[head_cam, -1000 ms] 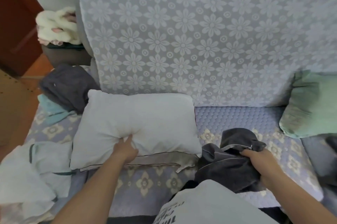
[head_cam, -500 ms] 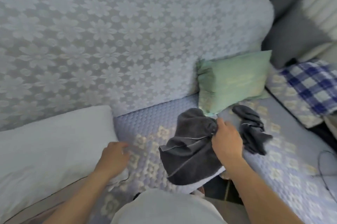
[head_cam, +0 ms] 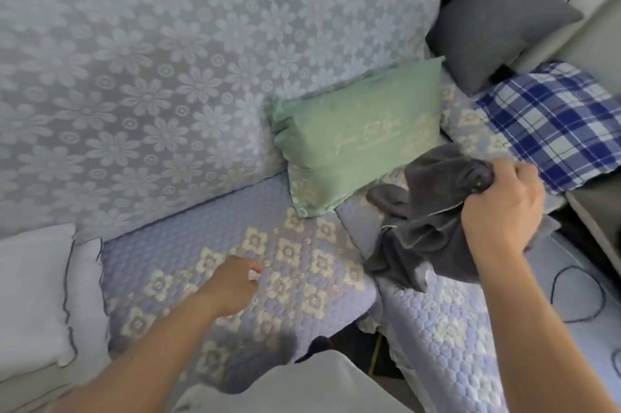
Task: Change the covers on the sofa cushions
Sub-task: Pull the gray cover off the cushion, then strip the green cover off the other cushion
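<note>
My right hand [head_cam: 500, 207] grips a bunched dark grey cushion cover [head_cam: 426, 211] over the sofa seat at the right, in front of a green cushion [head_cam: 356, 140] that leans on the backrest. My left hand [head_cam: 232, 285] hovers low over the quilted seat [head_cam: 295, 264] with fingers loosely curled and nothing in it. A white cushion [head_cam: 37, 295] lies at the far left edge, apart from my left hand.
The floral backrest cover [head_cam: 168, 76] fills the upper left. A grey cushion [head_cam: 497, 12] and a blue checked cloth [head_cam: 554, 120] sit in the right corner. A thin dark cable [head_cam: 578, 295] loops on the seat at the right.
My view swung right. My left hand let go of the white cushion and moved onto the seat. My right hand carried the grey cover rightward to the pile by the green cushion.
</note>
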`<state>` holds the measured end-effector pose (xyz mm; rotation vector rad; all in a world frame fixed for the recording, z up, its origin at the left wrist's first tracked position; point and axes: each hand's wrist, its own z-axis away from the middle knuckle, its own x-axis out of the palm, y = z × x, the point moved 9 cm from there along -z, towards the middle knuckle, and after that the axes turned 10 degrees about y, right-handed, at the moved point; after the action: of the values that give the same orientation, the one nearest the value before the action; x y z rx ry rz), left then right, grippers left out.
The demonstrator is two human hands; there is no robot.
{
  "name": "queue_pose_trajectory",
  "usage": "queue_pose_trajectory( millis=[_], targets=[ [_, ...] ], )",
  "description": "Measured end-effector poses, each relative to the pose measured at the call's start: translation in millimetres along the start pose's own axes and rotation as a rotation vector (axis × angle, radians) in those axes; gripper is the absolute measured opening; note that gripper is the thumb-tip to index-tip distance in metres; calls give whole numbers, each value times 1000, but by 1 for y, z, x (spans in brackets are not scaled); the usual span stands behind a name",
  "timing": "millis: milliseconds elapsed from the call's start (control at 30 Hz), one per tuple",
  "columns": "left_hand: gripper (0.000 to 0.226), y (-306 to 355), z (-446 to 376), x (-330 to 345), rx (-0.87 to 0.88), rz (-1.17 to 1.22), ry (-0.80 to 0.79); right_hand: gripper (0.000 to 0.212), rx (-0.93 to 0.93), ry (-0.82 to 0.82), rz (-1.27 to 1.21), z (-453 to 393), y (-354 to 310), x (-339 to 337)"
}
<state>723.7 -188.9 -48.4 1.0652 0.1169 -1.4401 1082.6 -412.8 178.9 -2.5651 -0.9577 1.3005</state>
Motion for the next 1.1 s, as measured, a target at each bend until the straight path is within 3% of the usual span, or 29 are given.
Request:
queue_pose_trajectory(
  millis=[67, 100, 200, 233, 433, 567, 733, 933, 1100],
  targets=[
    [32, 16, -6, 2, -2, 4, 32, 38, -74, -122, 112, 12, 31, 50],
    [31, 20, -7, 1, -21, 11, 56, 43, -81, -330, 252, 32, 61, 88],
    [32, 12, -7, 0, -96, 15, 78, 66, 196, -1144, 619, 132, 174, 165],
    [33, 7, -4, 0, -123, 14, 72, 66, 238, -1261, 658, 156, 193, 171],
    [35, -33, 0, -14, -272, 12, 64, 55, 108, -1273, 381, 149, 112, 206],
    [33, -31, -24, -37, -243, 36, 95, 47, -8, -1289, 288, 119, 47, 242],
    [32, -33, -46, -43, -217, 54, 49, 19, -266, -1223, 225, 108, -32, 273],
    [32, -38, -52, -57, -318, 56, 87, 42, -440, -1326, 76, 101, -100, 340],
    [30, -9, -80, -88, -390, 21, 189, 59, -549, -1186, 22, 20, -148, 431]
  ],
)
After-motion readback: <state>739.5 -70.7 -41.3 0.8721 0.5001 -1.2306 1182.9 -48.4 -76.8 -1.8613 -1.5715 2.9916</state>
